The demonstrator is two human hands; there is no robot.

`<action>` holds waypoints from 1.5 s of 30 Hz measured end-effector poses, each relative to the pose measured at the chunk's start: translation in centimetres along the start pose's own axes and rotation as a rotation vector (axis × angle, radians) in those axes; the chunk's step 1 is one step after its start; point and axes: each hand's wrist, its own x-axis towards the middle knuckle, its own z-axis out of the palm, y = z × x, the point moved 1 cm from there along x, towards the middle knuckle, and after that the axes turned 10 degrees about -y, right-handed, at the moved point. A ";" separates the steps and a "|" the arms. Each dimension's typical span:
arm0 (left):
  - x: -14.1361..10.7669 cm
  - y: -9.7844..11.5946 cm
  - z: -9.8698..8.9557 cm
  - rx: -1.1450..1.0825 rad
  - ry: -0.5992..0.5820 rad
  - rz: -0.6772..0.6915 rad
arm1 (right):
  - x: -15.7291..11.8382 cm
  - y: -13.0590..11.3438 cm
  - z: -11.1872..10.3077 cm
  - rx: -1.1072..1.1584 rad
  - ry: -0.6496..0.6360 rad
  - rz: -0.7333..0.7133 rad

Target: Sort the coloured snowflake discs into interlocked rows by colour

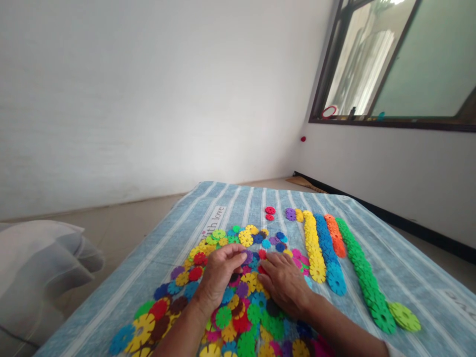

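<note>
A heap of flat, notched plastic flower discs in many colours (223, 317) covers the near middle of the cloth. My left hand (220, 272) reaches over the heap, thumb and index finger closed at the edge of a purple disc (247, 256). To its right, my right hand (285, 281) lies palm down on the discs with its fingers stretched out. Its fingertips are by a red disc (262, 254); the palm side is hidden. Beside this hand are several pink discs (297, 254).
Overlapping rows of yellow discs (314, 248), blue discs (330, 253), orange discs (335, 235) and green discs (366, 277) run along the right. Light green discs (404, 316) lie at the near right. Two red discs (270, 210) sit farther back on the striped cloth (163, 248).
</note>
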 end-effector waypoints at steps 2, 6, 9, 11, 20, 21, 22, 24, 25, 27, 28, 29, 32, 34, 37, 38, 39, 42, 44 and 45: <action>0.0 0.0 0.0 -0.004 -0.006 -0.002 | -0.1 0.4 -0.5 0.017 -0.013 -0.013; 0.0 0.0 0.0 -0.008 -0.020 -0.014 | 1.7 3.4 -1.5 -0.095 -0.040 0.164; 0.0 0.1 0.0 -0.005 -0.021 -0.017 | 3.7 5.8 -1.8 -0.133 -0.068 0.249; 0.0 0.1 0.1 0.003 -0.025 -0.016 | 4.7 6.7 -1.7 -0.144 -0.104 0.262; 0.1 -0.1 0.2 0.060 -0.063 -0.034 | 5.8 7.4 -1.0 -0.153 -0.182 0.345; 0.0 -0.1 0.2 0.066 -0.067 -0.032 | 5.9 7.5 -0.9 -0.149 -0.184 0.356; 0.0 -0.1 0.2 0.070 -0.072 -0.030 | 5.9 7.6 -0.8 -0.146 -0.184 0.366; 0.0 0.0 0.2 0.078 -0.077 -0.028 | 6.0 7.6 -0.7 -0.144 -0.179 0.378; 0.0 -0.1 0.1 0.082 -0.078 -0.027 | 6.0 7.6 -0.7 -0.145 -0.177 0.381; 0.0 -0.1 0.1 0.092 -0.078 -0.029 | 6.1 7.5 -0.6 -0.151 -0.170 0.380; 0.0 -0.1 0.1 0.094 -0.078 -0.032 | 6.1 7.4 -0.6 -0.156 -0.167 0.375; 0.0 -0.1 0.1 0.093 -0.079 -0.033 | 6.1 7.4 -0.6 -0.163 -0.164 0.367; 0.1 -0.1 0.2 0.081 -0.080 -0.030 | 6.2 7.2 -0.8 -0.181 -0.153 0.329; 0.0 -0.1 0.2 0.074 -0.076 -0.025 | 6.1 7.3 -0.9 -0.186 -0.143 0.305; 0.0 -0.1 0.3 0.059 -0.071 -0.028 | 6.0 7.4 -0.9 -0.178 -0.117 0.284; 0.0 -0.1 0.3 0.052 -0.070 -0.031 | 5.9 7.4 -0.9 -0.172 -0.108 0.279; -0.1 -0.1 0.3 0.045 -0.068 -0.035 | 5.9 7.4 -0.9 -0.165 -0.103 0.271; -0.1 0.0 0.4 0.037 -0.073 -0.037 | 5.8 7.0 -0.7 -0.140 -0.101 0.231; -0.1 0.0 0.4 0.049 -0.079 -0.035 | 5.7 6.7 -0.7 -0.125 -0.106 0.207; -0.1 0.0 0.4 0.056 -0.082 -0.034 | 5.6 6.6 -0.8 -0.120 -0.106 0.200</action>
